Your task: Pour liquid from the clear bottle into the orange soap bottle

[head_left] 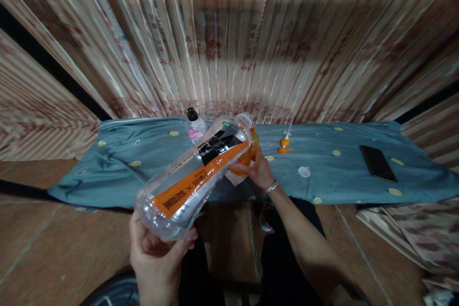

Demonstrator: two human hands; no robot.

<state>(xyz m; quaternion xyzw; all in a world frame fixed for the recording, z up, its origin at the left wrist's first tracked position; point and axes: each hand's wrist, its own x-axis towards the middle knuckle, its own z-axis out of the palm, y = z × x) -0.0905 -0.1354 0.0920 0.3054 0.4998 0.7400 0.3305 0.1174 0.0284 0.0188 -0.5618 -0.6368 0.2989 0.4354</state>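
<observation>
Grip of left hand [158, 253] clasps clear bottle [195, 177] near its base, right hand [258, 169] grasps orange bottle [245, 157].

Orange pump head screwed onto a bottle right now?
No, the orange pump head lies loose on the teal cloth.
</observation>
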